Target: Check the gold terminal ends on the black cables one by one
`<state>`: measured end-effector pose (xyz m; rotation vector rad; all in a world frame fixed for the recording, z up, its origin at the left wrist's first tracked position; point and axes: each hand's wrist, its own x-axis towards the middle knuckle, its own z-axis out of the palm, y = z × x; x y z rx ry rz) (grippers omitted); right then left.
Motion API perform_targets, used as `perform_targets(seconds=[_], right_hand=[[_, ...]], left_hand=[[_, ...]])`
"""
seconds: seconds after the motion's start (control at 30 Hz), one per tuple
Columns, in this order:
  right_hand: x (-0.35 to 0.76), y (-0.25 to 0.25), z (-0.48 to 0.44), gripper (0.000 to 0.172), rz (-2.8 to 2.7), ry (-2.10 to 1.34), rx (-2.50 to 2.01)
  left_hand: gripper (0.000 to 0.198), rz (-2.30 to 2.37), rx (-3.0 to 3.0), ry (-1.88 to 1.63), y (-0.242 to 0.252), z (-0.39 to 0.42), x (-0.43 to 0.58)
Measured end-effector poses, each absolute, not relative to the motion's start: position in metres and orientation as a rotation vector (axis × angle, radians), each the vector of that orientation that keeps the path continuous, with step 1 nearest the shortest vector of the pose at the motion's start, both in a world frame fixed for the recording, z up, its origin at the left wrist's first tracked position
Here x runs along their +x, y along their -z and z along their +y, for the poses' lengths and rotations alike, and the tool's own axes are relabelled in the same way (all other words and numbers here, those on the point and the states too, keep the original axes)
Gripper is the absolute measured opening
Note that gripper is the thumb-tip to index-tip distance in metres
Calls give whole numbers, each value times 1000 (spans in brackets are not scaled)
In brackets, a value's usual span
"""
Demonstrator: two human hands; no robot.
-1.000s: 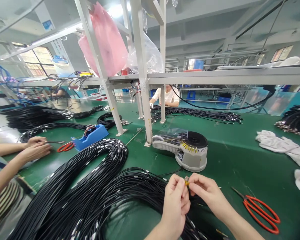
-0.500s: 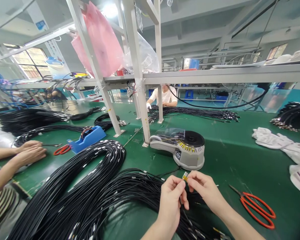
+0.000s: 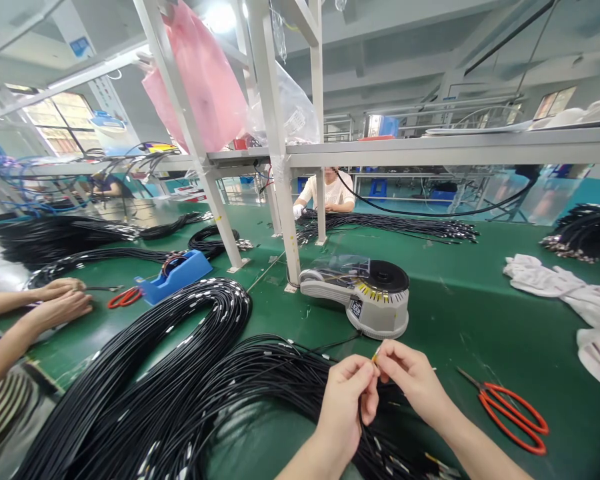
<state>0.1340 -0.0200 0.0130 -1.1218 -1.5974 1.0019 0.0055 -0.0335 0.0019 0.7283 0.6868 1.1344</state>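
Cable end (image 3: 377, 351) is around 5 o'clock, left hand (image 3: 346, 401) and right hand (image 3: 411, 375) both pinching at its yellow bit (image 3: 375, 359). Looks like wrapping tbh; next move wants a steady pinch.

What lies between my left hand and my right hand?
In the head view, a small yellow piece is pinched between your left hand and right hand, partly hidden.

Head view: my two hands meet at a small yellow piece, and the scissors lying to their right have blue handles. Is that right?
Not quite: those scissors are red-handled, not blue-handled, as the head view shows. The rest holds: your left hand and right hand meet at a small yellow piece.
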Motion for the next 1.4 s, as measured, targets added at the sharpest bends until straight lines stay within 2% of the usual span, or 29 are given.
perform_targets(seconds=[0.33,0.57,0.63,0.7,0.83,1.0,1.1,1.23,1.4], right_hand=[[142,4,-12,23,-1428,-966,-1247],[131,-14,-24,21,-1469,-1140,-1006],[129,-18,-26,15,-1506,-1100,-1011],[129,-21,-27,18,-1542,-1020,-1019],[132,-18,-29,22,-1596,-880,-1053],[132,-13,-35,24,-1609,-742,-1144],[130,-17,-37,21,-1606,-760,-1139],[135,-27,-35,17,-1589,-955,-1055],[144,-29,-31,23,-1547,-1236,-802]], left_hand=[[24,519,513,-1047,0,-30,-1],[24,507,542,-1053,0,-32,0],[24,496,562,-1031,1,-32,0],[24,508,617,-999,1,-32,2],[24,710,940,-1010,-1,-35,4],[15,1106,1675,-1300,2,-40,2],[21,1119,1881,-1359,1,-41,-3],[23,1003,1603,-1227,-8,-42,-7],[25,646,1094,-963,-13,-43,-4]])
